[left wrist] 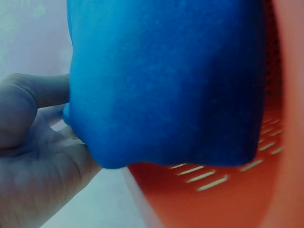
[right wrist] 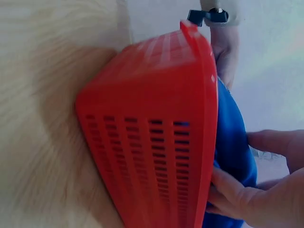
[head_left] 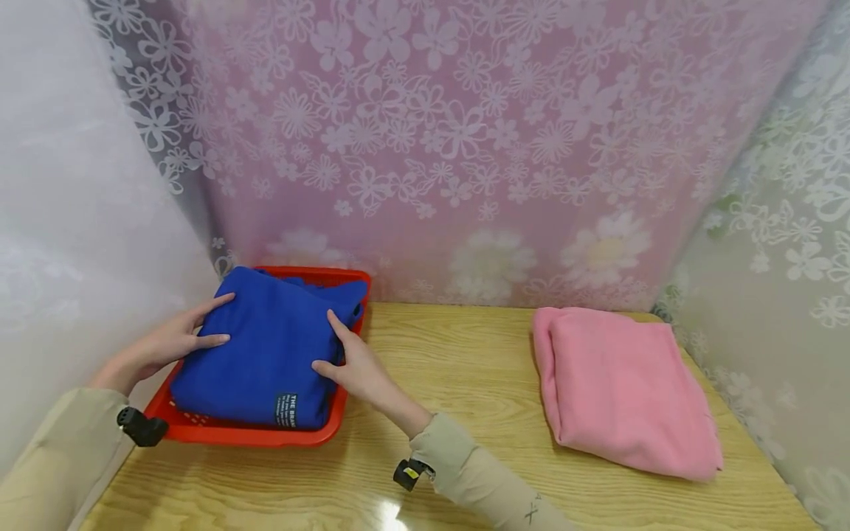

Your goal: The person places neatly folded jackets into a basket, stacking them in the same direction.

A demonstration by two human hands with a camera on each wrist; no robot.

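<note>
A folded blue garment [head_left: 265,339] with a dark label reading "THE BRAN…" lies in the red plastic basket [head_left: 292,439], rising above its rim. My left hand [head_left: 166,343] grips the garment's left side; in the left wrist view, the hand [left wrist: 42,142] has its digits around a cloth edge. On the right side my right hand [head_left: 361,369] holds the garment, thumb and forefinger spread over the cloth. In the right wrist view, that hand's [right wrist: 261,190] fingers reach between the blue cloth and the basket wall [right wrist: 147,137]. Some fingertips are hidden by the cloth.
A folded pink cloth [head_left: 624,391] lies on the right of the wood-grain table [head_left: 458,369]. Flower-patterned curtains [head_left: 425,133] hang behind and at both sides. The basket stands at the table's left, close to the left curtain [head_left: 86,221].
</note>
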